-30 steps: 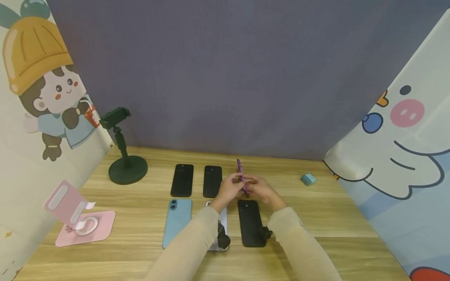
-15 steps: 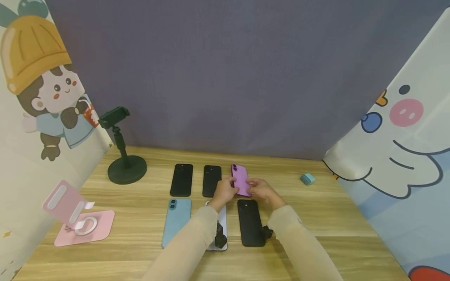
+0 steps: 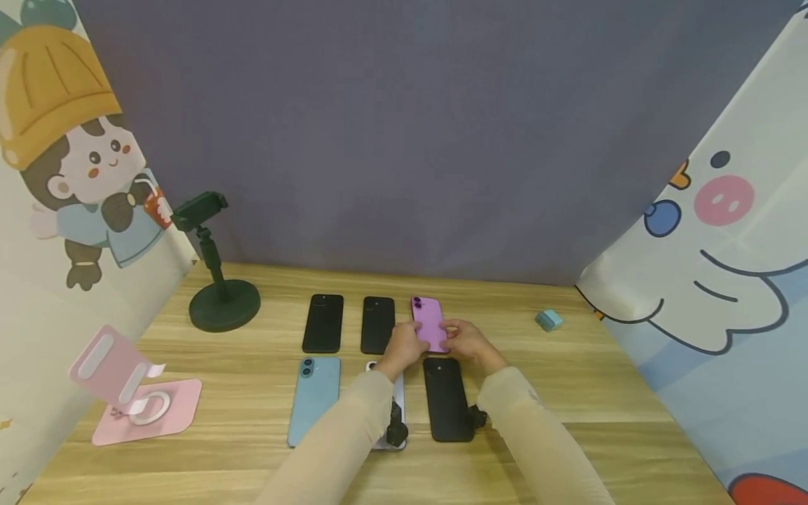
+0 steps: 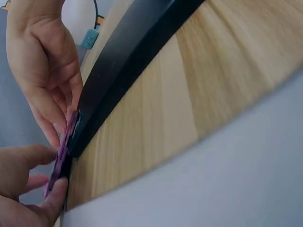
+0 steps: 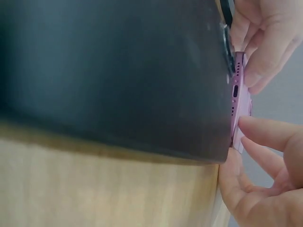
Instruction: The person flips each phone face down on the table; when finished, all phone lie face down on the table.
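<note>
The purple phone (image 3: pixel 428 323) is gripped at its near end by both hands, the left hand (image 3: pixel 404 345) at its 8 o'clock corner and the right hand (image 3: pixel 463 339) at its 4 o'clock corner, fingers curled around its edges. A second ago it was held upright on edge above the table (image 3: pixel 568 393); half a second ago it was being tipped over; now it is laid back-up, camera end toward 12 o'clock, in the far row at 3 o'clock of the two black phones (image 3: pixel 351 323). From this a judgement can be drawn: the flip is finished and the phone is being settled into the row, only the release remaining. Whether it lies fully flat cannot be told. In the right wrist view its port edge (image 5: pixel 236 97) is seen pinched between fingertips, just beyond the near black phone (image 3: pixel 447 398).
</note>
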{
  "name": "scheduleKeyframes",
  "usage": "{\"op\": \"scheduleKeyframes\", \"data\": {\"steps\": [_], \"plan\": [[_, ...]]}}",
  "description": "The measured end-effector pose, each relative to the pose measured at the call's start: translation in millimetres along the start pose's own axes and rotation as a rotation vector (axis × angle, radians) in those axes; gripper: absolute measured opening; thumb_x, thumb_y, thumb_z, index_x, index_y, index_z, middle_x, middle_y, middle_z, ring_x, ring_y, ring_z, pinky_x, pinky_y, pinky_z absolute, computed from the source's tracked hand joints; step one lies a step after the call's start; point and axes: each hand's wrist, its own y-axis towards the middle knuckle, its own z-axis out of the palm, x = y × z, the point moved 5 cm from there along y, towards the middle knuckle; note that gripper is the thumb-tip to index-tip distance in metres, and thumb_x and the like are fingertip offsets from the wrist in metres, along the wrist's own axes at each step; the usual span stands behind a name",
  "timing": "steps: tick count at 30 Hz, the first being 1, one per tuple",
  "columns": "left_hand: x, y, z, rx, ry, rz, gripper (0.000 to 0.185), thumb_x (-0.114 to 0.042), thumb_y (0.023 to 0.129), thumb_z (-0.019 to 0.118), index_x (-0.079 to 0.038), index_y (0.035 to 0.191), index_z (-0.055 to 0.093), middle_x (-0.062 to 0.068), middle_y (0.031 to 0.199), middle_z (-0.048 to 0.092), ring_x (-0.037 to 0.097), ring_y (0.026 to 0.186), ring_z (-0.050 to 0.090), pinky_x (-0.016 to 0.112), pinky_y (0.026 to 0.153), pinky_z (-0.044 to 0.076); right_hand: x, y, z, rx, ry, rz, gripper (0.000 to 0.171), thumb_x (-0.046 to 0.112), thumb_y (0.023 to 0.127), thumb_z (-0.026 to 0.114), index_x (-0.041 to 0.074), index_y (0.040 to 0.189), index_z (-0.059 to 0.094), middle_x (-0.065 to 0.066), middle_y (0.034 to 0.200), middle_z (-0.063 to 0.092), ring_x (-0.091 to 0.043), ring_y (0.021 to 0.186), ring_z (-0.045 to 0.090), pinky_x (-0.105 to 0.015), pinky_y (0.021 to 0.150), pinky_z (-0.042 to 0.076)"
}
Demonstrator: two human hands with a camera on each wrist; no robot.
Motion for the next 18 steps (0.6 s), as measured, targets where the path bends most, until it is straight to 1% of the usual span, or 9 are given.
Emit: {"op": "scheduleKeyframes", "data": {"steps": [3, 5, 9, 13, 15, 17, 18], "plan": [[-2.4, -1.9, 0.3, 0.006, 0.026, 0.003, 0.051, -0.008, 0.082, 0.074, 0.009, 0.127, 0.058, 0.026, 0.122, 0.060, 0.038, 0.114, 0.055, 0.044, 0.097, 0.045, 0, 0, 1, -0.002, -0.002, 0.000, 0.051, -0.015, 0.079, 0.065, -0.013, 0.128, 0.051, -0.025, 0.101, 0.060, -0.024, 0.081, 0.061, -0.030, 0.069, 0.055], [-2.6, -2.2, 1.4, 0.009, 0.056, 0.017, 0.050, -0.008, 0.082, 0.073, 0.010, 0.126, 0.058, 0.027, 0.119, 0.060, 0.037, 0.111, 0.057, 0.044, 0.095, 0.047, 0, 0, 2, -0.003, -0.001, -0.001, 0.051, -0.016, 0.079, 0.065, -0.014, 0.128, 0.051, -0.026, 0.101, 0.060, -0.024, 0.081, 0.061, -0.030, 0.068, 0.055], [-4.5, -2.3, 2.8, 0.022, 0.107, 0.043, 0.047, -0.008, 0.083, 0.072, 0.011, 0.124, 0.059, 0.028, 0.114, 0.058, 0.036, 0.104, 0.058, 0.043, 0.091, 0.049, 2, -1, 3, -0.006, -0.013, -0.010, 0.051, -0.017, 0.078, 0.065, -0.015, 0.127, 0.051, -0.026, 0.099, 0.062, -0.020, 0.076, 0.060, -0.027, 0.065, 0.054], [-8.5, -4.2, 0.5, 0.045, 0.162, 0.065, 0.037, -0.008, 0.083, 0.072, 0.010, 0.114, 0.064, 0.023, 0.103, 0.055, 0.033, 0.095, 0.058, 0.043, 0.087, 0.051, 3, -1, 2, -0.008, -0.028, -0.002, 0.052, -0.018, 0.078, 0.064, -0.014, 0.127, 0.051, -0.024, 0.095, 0.063, -0.017, 0.070, 0.059, -0.025, 0.062, 0.052], [-10.4, -4.8, -2.5, 0.065, 0.160, 0.082, 0.031, -0.009, 0.084, 0.071, 0.010, 0.108, 0.065, 0.022, 0.100, 0.057, 0.032, 0.092, 0.057, 0.043, 0.084, 0.051, 3, -1, 2, 0.000, -0.030, 0.002, 0.052, -0.017, 0.078, 0.064, -0.014, 0.128, 0.050, -0.023, 0.095, 0.063, -0.017, 0.070, 0.059, -0.025, 0.062, 0.053], [-12.1, -5.5, -8.0, 0.086, 0.142, 0.104, 0.032, -0.010, 0.085, 0.070, 0.010, 0.110, 0.065, 0.025, 0.103, 0.060, 0.034, 0.096, 0.059, 0.044, 0.086, 0.050, 4, -2, -1, 0.011, -0.055, -0.004, 0.051, -0.015, 0.079, 0.063, -0.014, 0.128, 0.050, -0.022, 0.096, 0.063, -0.019, 0.072, 0.059, -0.026, 0.063, 0.052], [-11.9, -5.6, -11.7, 0.097, 0.123, 0.112, 0.035, -0.011, 0.087, 0.069, 0.011, 0.113, 0.064, 0.026, 0.108, 0.061, 0.036, 0.102, 0.058, 0.045, 0.090, 0.049, 5, -3, -3, 0.012, -0.073, -0.017, 0.051, -0.014, 0.079, 0.063, -0.014, 0.128, 0.050, -0.022, 0.097, 0.063, -0.020, 0.074, 0.060, -0.027, 0.065, 0.053]]}}
